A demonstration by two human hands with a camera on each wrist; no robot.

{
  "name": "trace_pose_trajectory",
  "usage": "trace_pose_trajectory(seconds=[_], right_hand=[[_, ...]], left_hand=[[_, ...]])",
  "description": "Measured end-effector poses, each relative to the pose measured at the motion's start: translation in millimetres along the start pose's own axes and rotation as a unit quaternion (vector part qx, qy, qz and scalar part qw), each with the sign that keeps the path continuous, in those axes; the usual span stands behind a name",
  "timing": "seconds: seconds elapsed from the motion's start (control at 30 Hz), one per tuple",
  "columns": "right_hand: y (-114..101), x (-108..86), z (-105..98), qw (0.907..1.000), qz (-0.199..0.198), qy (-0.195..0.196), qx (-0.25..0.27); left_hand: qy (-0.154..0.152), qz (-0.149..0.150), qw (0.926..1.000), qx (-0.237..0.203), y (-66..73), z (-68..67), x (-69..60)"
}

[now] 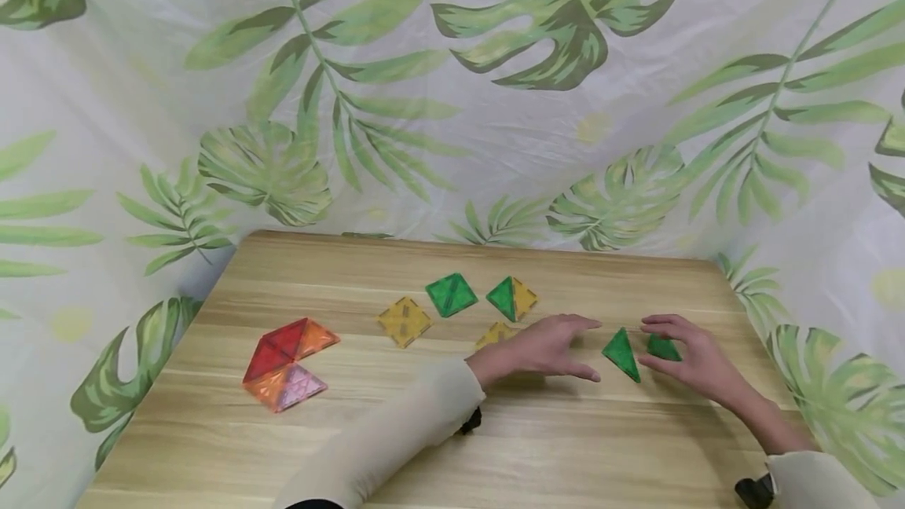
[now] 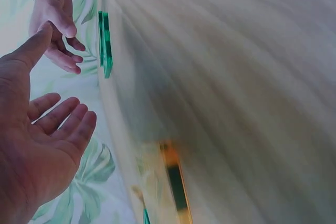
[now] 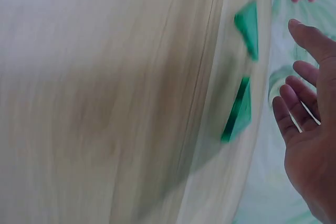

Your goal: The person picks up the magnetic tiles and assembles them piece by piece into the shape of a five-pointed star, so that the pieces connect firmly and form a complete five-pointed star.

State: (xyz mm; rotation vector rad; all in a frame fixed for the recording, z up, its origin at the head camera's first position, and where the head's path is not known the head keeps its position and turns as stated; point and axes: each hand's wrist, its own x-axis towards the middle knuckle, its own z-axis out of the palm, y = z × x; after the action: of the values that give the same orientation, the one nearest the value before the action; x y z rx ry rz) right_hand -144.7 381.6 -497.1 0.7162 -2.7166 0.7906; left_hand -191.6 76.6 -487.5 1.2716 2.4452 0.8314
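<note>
Two green triangular tiles lie on the wooden table toward the right, one (image 1: 622, 354) between the hands and the other (image 1: 663, 347) partly behind the right hand's fingers. The right hand (image 1: 696, 360) hovers over the second tile, fingers spread, holding nothing; in the right wrist view that hand (image 3: 315, 114) is clear of both tiles. The left hand (image 1: 547, 348) is to the left of the first tile, thumb and fingers apart and empty, also visible in the left wrist view (image 2: 42, 140). Its wrist partly covers a yellow tile pair (image 1: 497, 333).
Behind the left hand lie a green-and-yellow pair (image 1: 512, 298) and a green pair (image 1: 452, 294). A yellow square (image 1: 404, 322) is left of them. Red, orange and pink tiles (image 1: 283, 356) form a partial ring at the table's left. A leaf-patterned cloth (image 1: 495, 140) hangs behind the table.
</note>
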Motion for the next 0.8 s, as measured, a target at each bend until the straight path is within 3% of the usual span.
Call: trace_pose_trajectory(seconds=[0.27, 0.5, 0.63, 0.8], right_hand=[[29.1, -14.5, -9.9, 0.9998, 0.014, -0.011, 0.003], [41.2, -19.5, -15.0, 0.9993, 0.021, -0.029, 0.009], [44.6, -19.5, -15.7, 0.9989, 0.027, -0.038, 0.009], [46.1, -14.4, -16.7, 0.9977, 0.036, -0.057, 0.000]], left_hand=[[-0.042, 0.036, 0.9982, -0.024, 6.4, 14.8, 17.6], [-0.068, 0.035, 0.9968, -0.022, 11.7, 20.2, 28.2], [-0.078, 0.050, 0.9954, -0.023, 11.7, 24.6, 34.9], [-0.094, 0.044, 0.9945, 0.016, 11.7, 28.6, 40.7]])
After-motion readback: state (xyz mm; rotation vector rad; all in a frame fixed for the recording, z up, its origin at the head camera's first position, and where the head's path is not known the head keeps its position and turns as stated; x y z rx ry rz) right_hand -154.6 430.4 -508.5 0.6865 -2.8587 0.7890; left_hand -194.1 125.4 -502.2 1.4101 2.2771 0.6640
